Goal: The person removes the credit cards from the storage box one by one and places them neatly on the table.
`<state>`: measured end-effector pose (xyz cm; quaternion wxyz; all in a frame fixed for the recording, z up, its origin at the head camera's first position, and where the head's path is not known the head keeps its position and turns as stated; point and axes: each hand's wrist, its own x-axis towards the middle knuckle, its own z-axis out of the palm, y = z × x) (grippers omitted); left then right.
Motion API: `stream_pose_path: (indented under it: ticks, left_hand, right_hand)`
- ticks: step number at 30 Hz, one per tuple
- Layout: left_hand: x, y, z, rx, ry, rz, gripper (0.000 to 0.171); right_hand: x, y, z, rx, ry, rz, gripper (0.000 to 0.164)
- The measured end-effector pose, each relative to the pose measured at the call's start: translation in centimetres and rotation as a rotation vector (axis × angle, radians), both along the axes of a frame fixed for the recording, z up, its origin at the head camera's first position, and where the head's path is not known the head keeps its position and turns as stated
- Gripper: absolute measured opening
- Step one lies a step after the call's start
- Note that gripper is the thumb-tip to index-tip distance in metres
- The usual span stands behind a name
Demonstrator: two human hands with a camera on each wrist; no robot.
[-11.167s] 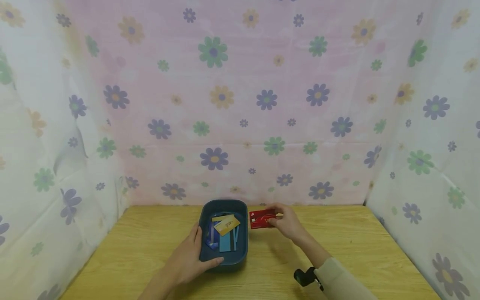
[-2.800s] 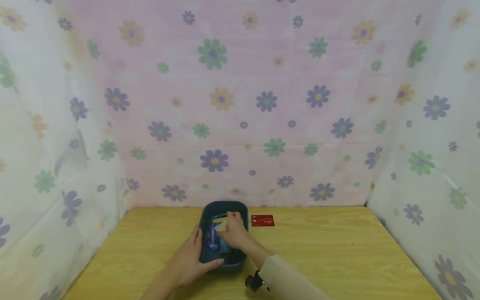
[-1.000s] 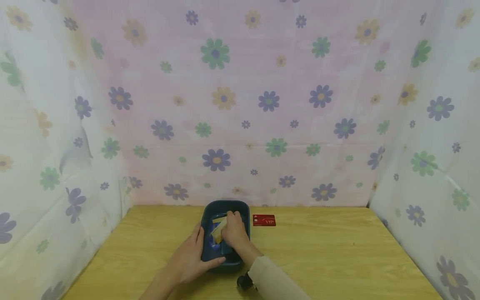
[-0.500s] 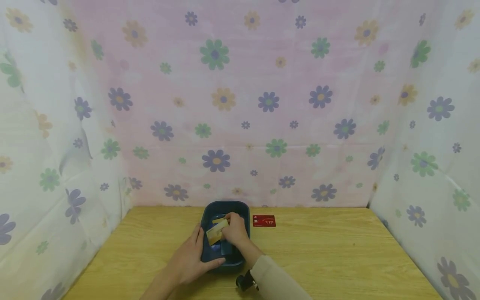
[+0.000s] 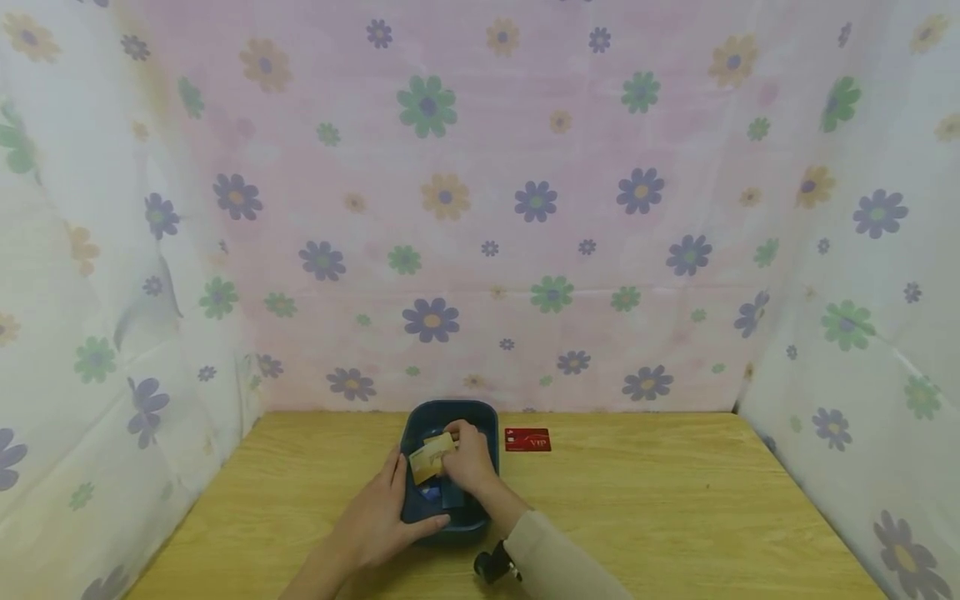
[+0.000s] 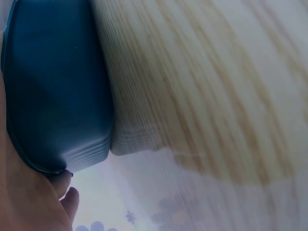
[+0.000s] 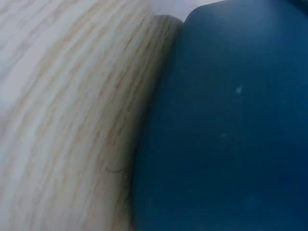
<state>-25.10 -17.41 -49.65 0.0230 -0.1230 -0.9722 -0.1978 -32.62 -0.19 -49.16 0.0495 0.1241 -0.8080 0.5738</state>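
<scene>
A dark blue plastic box [image 5: 452, 407] stands on the table near its back edge. My left hand [image 5: 371, 512] grips it at the left, fingers along the side wall and thumb over the near rim. Inside the box, my right hand [image 5: 472, 460] pinches a gold card [image 5: 427, 463] by its right end, tilted above other cards. Parts of a blue card [image 5: 430, 492] show beneath; my right hand hides more. The wrist views show the box's outer wall [image 6: 57, 91], with left fingertips at its rim; the right hand is out of sight in its own wrist view.
A red card [image 5: 527, 440] marked VIP lies flat on the wooden table [image 5: 637, 500], just right of the box. Flower-printed cloth [image 5: 487, 250] hangs close behind the table and along both sides. A black device [image 5: 492, 565] sits on my right wrist.
The red card, earlier in my right hand, now lies on the table. My right hand has since reached into the box, and the gold card has swung left and turned its face up.
</scene>
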Motion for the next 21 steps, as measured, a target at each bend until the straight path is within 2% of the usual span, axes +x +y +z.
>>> stream_pose_path:
  ticks: [9, 21]
  left_hand:
    - [0.0, 0.1, 0.0, 0.008, -0.004, 0.001, 0.129]
    - [-0.1, 0.0, 0.0, 0.014, -0.010, 0.003, 0.132]
  right_hand:
    - [0.5, 0.3, 0.6, -0.124, -0.025, 0.052, 0.038]
    - [1.4, 1.5, 2.7, -0.111, 0.021, 0.098, 0.041]
